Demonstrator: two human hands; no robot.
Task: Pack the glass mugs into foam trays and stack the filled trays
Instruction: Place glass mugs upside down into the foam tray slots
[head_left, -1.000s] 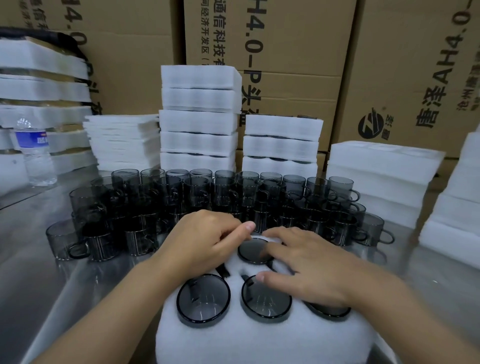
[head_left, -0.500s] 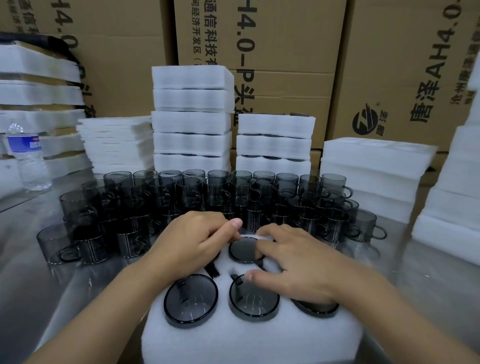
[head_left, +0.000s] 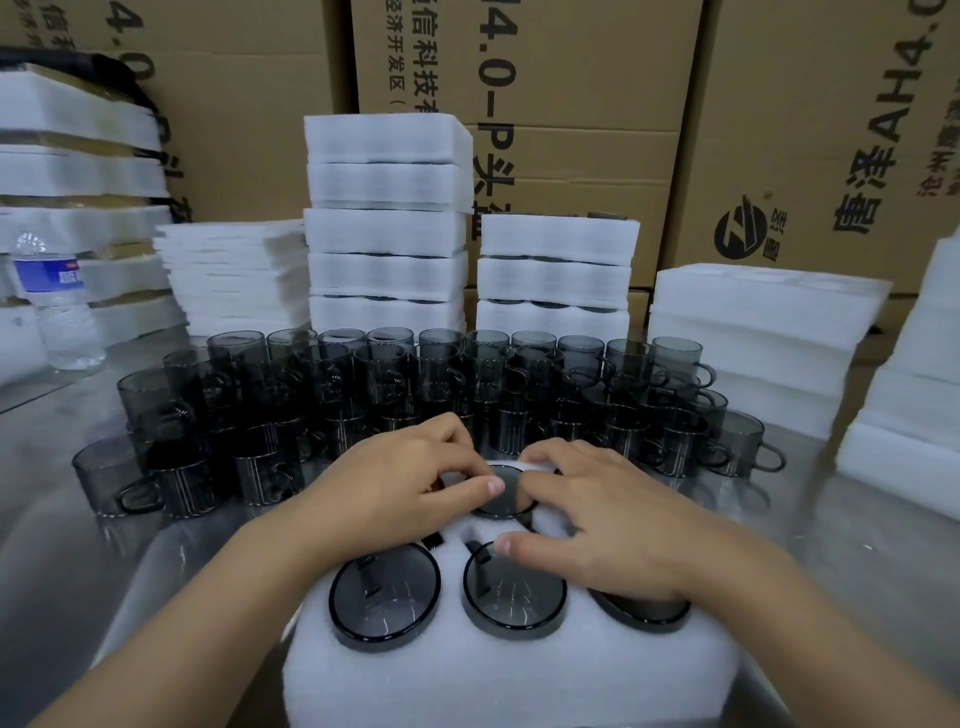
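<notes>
A white foam tray (head_left: 509, 670) lies right in front of me on the metal table. Dark glass mugs sit in its holes: front left (head_left: 384, 597), front middle (head_left: 514, 590), front right (head_left: 644, 610) and back middle (head_left: 501, 493). My left hand (head_left: 395, 483) has curled fingers; its thumb and forefinger pinch the left rim of the back middle mug. Over the tray's right side spreads my right hand (head_left: 608, 514), fingers on that mug's far right rim and thumb touching the front middle mug. The back corner holes are hidden under my hands.
Several loose dark glass mugs (head_left: 415, 395) stand in rows just behind the tray. Behind them rise stacks of foam trays (head_left: 387, 228), (head_left: 556, 275), (head_left: 763, 332) and thin foam sheets (head_left: 234, 270). A water bottle (head_left: 57, 301) stands far left. Cardboard boxes (head_left: 571, 104) wall the back.
Both hands stay on the back middle mug. My left thumb has slid a little further over its rim and my right fingers have closed in on its far side.
</notes>
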